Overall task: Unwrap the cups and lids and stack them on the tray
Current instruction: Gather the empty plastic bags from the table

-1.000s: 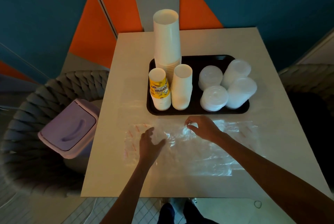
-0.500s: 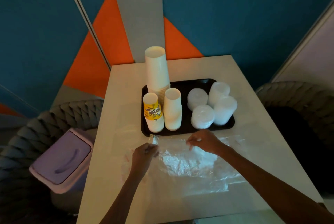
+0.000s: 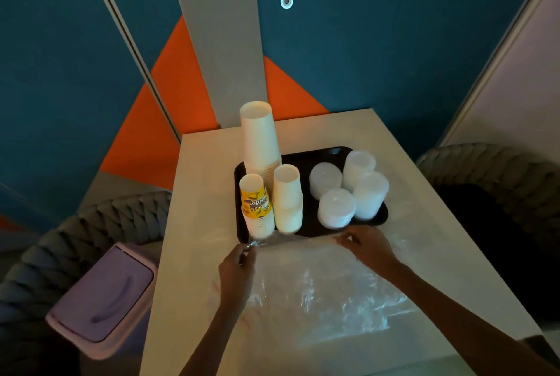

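Both the left hand (image 3: 238,266) and the right hand (image 3: 366,250) pinch the far edge of the clear wrap (image 3: 318,290), which lies crosswise between them, just beside the near edge of the tray (image 3: 309,215).

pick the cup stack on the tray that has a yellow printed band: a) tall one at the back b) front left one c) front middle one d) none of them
b: the front-left cup stack wears a yellow printed band, while the tall back stack and the front-middle stack on the tray are plain white.
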Available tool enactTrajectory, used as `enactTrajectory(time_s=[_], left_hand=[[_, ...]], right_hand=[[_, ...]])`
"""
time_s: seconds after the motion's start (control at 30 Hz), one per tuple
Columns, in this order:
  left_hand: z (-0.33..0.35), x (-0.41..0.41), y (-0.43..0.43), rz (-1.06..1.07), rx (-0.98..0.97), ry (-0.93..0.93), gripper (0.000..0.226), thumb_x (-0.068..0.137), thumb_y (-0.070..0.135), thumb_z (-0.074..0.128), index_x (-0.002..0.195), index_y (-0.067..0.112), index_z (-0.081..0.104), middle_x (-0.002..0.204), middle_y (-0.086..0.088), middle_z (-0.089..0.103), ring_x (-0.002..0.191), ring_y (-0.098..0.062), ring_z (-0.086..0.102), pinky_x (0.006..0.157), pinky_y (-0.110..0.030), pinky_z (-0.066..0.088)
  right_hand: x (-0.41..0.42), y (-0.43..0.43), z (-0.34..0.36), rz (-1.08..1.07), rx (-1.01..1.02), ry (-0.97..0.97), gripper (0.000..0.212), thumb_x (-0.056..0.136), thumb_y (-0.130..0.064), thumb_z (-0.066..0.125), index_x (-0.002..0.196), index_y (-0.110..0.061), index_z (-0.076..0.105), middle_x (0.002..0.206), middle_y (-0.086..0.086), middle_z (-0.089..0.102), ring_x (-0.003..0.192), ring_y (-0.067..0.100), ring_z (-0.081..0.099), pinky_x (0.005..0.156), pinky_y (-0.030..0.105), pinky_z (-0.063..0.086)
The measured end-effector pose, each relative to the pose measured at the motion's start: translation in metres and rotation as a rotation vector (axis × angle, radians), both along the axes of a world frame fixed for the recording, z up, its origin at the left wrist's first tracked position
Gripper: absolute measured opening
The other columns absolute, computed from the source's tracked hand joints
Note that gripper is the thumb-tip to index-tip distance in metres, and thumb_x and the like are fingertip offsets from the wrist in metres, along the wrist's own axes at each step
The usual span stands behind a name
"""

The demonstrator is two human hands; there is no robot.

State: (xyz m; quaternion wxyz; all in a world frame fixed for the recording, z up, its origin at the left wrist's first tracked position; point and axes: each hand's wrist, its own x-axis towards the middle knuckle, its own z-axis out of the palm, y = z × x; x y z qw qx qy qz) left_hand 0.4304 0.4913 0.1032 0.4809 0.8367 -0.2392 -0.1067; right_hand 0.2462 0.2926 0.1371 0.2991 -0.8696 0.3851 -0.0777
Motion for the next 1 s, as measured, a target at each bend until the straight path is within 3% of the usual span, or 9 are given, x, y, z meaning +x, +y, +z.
enactTrajectory(time_s=[0.13,0.3,0.43,0.57,0.63,0.73,0.83,0.9,1.0], left_hand=[[0.018,-0.006,-0.004,-0.103,-0.088,-0.038,0.010,0.089,0.008,0.064,0.079,0.007,0.066,0.046,0.006,0.047,0.047,-0.009,0.045,0.051,-0.018,0.034],[0.058,-0.015,-0.019,-0.446,-0.115,-0.047,0.007,0.089,0.010,0.064,0.084,0.008,0.069,0.049,0.014,0.055,0.045,0.000,0.050,0.052,-0.010,0.036],[0.092,-0.005,-0.034,-0.528,-0.087,0.047,0.008,0.089,0.012,0.064,0.085,0.007,0.069,0.047,0.006,0.054,0.040,-0.002,0.048,0.049,-0.013,0.039],[0.115,0.011,-0.043,-0.452,-0.110,0.332,0.022,0.094,0.023,0.056,0.090,0.005,0.068,0.049,0.002,0.059,0.034,-0.009,0.041,0.039,-0.018,0.034],[0.115,0.017,-0.044,-0.398,-0.157,0.579,0.042,0.096,0.044,0.041,0.097,0.012,0.068,0.063,0.000,0.068,0.049,-0.009,0.053,0.050,-0.020,0.043],[0.091,0.007,-0.039,-0.421,-0.155,0.886,0.069,0.085,0.066,0.018,0.110,0.019,0.062,0.101,-0.001,0.071,0.100,-0.016,0.061,0.084,-0.032,0.045],[0.069,-0.022,-0.030,-0.585,-0.093,0.899,0.080,0.068,0.083,0.046,0.121,0.023,0.055,0.115,0.007,0.067,0.118,-0.014,0.057,0.093,-0.032,0.041],[0.065,-0.038,-0.030,-0.607,-0.060,0.871,0.058,0.069,0.055,0.071,0.115,0.022,0.059,0.106,0.005,0.072,0.106,-0.010,0.063,0.091,-0.030,0.042],[0.063,-0.048,-0.036,-0.478,-0.046,0.792,0.011,0.086,0.014,0.067,0.097,0.016,0.065,0.083,0.005,0.073,0.085,-0.010,0.066,0.078,-0.025,0.046]], right_hand=[[-0.002,0.008,0.003,-0.019,0.015,0.012,0.030,0.082,-0.045,0.068,0.103,-0.024,0.069,0.094,-0.010,0.067,0.089,0.007,0.059,0.077,0.022,0.043],[0.032,0.020,0.030,0.201,0.699,-0.070,0.062,0.077,-0.026,0.076,0.133,-0.021,0.049,0.133,-0.003,0.055,0.122,0.010,0.050,0.102,0.027,0.042],[0.029,0.015,0.043,0.393,0.704,0.002,0.025,0.081,-0.011,0.074,0.103,-0.020,0.067,0.099,-0.014,0.069,0.093,-0.006,0.062,0.080,0.014,0.046],[0.009,0.008,0.050,0.348,0.726,-0.133,0.006,0.082,-0.013,0.069,0.085,-0.018,0.071,0.081,-0.009,0.073,0.083,0.004,0.068,0.075,0.014,0.048],[-0.001,0.005,0.052,0.272,0.771,-0.223,0.009,0.082,-0.019,0.066,0.089,-0.015,0.070,0.082,-0.005,0.074,0.083,0.009,0.069,0.076,0.015,0.050],[-0.010,-0.002,0.049,0.155,1.000,-0.401,0.014,0.081,-0.021,0.070,0.088,-0.009,0.066,0.075,0.000,0.069,0.067,0.009,0.067,0.067,0.019,0.053],[-0.015,-0.004,0.048,0.096,1.082,-0.471,0.046,0.064,-0.039,0.084,0.091,-0.007,0.064,0.071,0.001,0.067,0.059,0.010,0.064,0.062,0.018,0.051],[-0.018,-0.007,0.042,-0.023,1.058,-0.460,0.041,0.077,-0.032,0.073,0.109,-0.007,0.063,0.085,0.002,0.074,0.074,0.015,0.071,0.065,0.019,0.053],[-0.022,-0.007,0.037,-0.152,1.115,-0.521,0.028,0.095,-0.016,0.048,0.119,-0.005,0.057,0.093,0.004,0.074,0.082,0.017,0.072,0.069,0.022,0.057]])
